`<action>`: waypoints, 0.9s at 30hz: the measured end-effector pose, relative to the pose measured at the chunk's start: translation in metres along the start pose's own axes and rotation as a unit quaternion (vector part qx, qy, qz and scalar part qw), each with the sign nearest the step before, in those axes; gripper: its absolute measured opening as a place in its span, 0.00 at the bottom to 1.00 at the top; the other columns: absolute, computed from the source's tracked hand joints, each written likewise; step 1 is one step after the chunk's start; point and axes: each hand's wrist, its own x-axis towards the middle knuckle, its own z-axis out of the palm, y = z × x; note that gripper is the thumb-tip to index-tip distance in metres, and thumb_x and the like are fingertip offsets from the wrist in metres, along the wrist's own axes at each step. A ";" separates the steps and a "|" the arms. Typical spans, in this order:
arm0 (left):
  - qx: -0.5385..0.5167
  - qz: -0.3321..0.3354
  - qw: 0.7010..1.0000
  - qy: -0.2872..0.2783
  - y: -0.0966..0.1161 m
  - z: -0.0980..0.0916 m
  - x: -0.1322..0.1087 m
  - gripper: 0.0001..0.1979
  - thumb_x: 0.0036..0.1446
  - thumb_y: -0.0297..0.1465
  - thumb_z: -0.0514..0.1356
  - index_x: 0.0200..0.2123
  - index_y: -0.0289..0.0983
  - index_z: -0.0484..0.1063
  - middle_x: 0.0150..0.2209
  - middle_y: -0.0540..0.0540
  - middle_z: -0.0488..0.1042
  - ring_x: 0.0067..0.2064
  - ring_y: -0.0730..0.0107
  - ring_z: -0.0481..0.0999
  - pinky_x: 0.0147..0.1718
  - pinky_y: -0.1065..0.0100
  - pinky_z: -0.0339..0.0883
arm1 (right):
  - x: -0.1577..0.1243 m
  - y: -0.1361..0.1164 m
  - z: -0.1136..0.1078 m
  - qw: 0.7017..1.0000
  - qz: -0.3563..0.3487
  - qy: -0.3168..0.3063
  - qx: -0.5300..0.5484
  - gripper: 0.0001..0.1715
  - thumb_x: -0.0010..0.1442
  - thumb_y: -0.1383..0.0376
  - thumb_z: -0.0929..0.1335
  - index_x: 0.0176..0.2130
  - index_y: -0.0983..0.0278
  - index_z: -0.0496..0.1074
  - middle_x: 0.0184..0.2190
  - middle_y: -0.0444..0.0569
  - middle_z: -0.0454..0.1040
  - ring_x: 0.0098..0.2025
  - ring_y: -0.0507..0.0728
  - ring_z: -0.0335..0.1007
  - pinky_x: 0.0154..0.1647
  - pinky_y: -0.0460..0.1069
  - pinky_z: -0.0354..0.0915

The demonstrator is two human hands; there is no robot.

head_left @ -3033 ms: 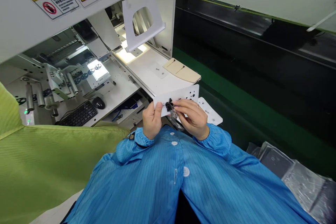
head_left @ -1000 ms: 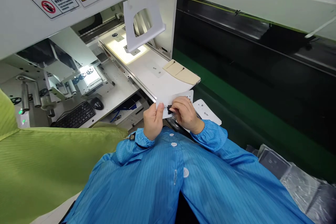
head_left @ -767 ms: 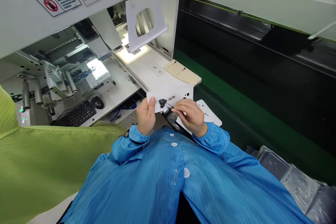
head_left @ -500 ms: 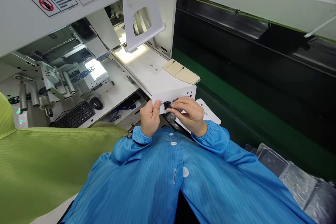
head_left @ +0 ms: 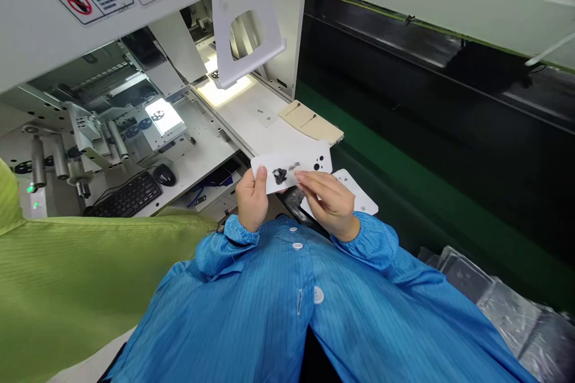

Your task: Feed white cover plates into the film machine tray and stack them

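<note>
My left hand (head_left: 252, 200) grips the left end of a white card (head_left: 309, 158), thumb on top. On the card lie a dark crumpled clump (head_left: 279, 176), a small patch of dark bits beside it, and several black round marks at its right end. My right hand (head_left: 327, 198) is at the card's lower edge with its fingers pressed together; whatever is between the fingertips is too small to make out. Under and beyond my right hand is a second white card (head_left: 359, 194).
A white machine with a lit panel (head_left: 227, 91) stands ahead, with a beige plate (head_left: 311, 122) on its ledge. At left are a keyboard (head_left: 126, 194), a mouse (head_left: 164, 175) and a person's green garment (head_left: 90, 287). Clear plastic bags (head_left: 507, 311) lie at lower right.
My right hand has moved right, off the dark clump, which now lies uncovered on the card. The card has shifted slightly left and tilted to show more of its face.
</note>
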 end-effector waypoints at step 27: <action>-0.088 -0.117 0.984 0.097 -0.071 -0.047 0.031 0.21 0.51 0.47 0.59 0.34 0.33 0.73 0.29 0.47 0.75 0.28 0.70 0.74 0.20 0.71 0.70 | -0.195 0.072 -0.029 0.906 0.159 -0.280 -0.274 0.18 0.63 0.69 0.58 0.43 0.70 0.74 0.40 0.57 0.78 0.46 0.59 0.73 0.45 0.54 0.70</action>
